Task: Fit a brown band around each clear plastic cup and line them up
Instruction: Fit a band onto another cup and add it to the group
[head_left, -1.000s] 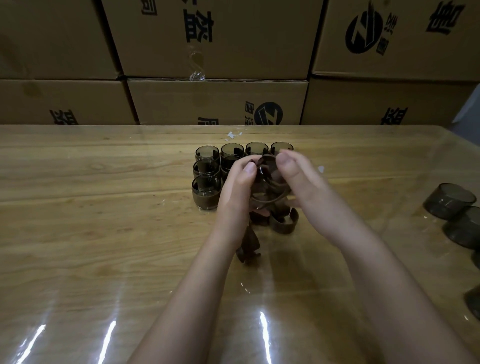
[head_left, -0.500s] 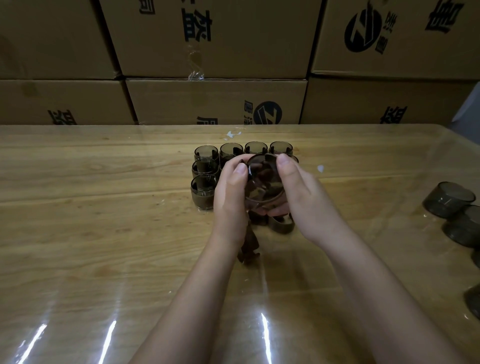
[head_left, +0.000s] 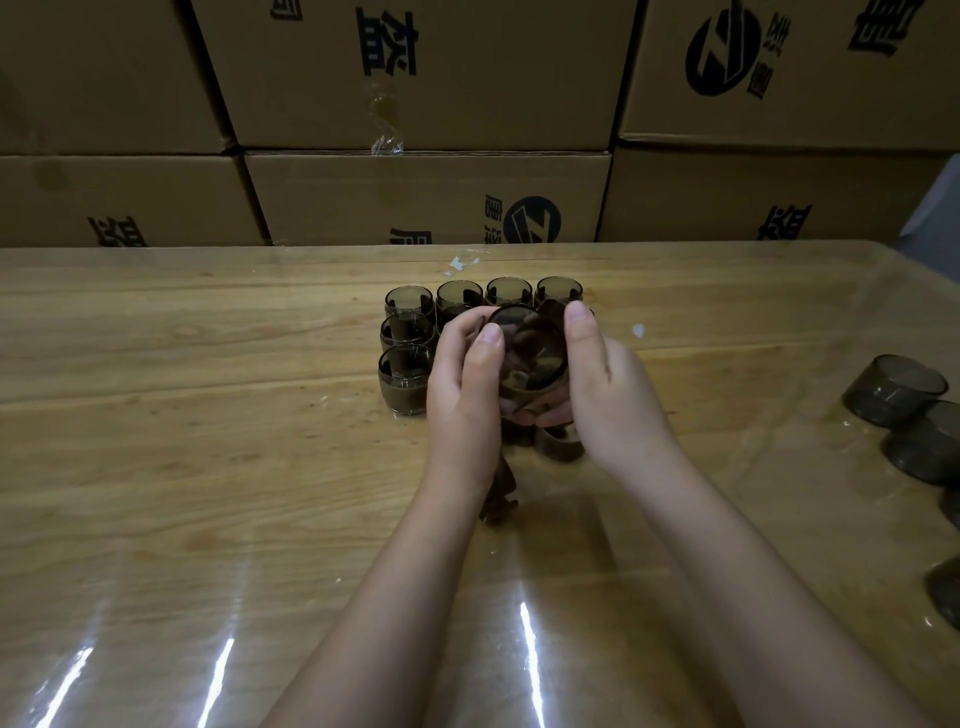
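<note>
From my remote seat I see stacked cardboard boxes (head_left: 426, 197) walling off the far side, and below them the wooden table (head_left: 182, 467) under a glossy clear sheet. Both bare forearms reach in from the bottom edge. The left hand (head_left: 462, 395) and right hand (head_left: 608, 395) face each other, fingers curled round one clear cup (head_left: 530, 353), thumbs up at its rim. They hold it tilted toward me, above the table's middle. A brown band (head_left: 537, 396) shows at its lower edge; how far it is seated I cannot tell. Just behind and left of the hands stands a tight cluster of banded cups (head_left: 408, 364), upright and touching. Well apart, at the right edge, lie several plain cups (head_left: 893, 389). Loose brown bands (head_left: 558, 444) sit on the table beneath the hands. A small white scrap (head_left: 638, 330) lies near the right thumb.
</note>
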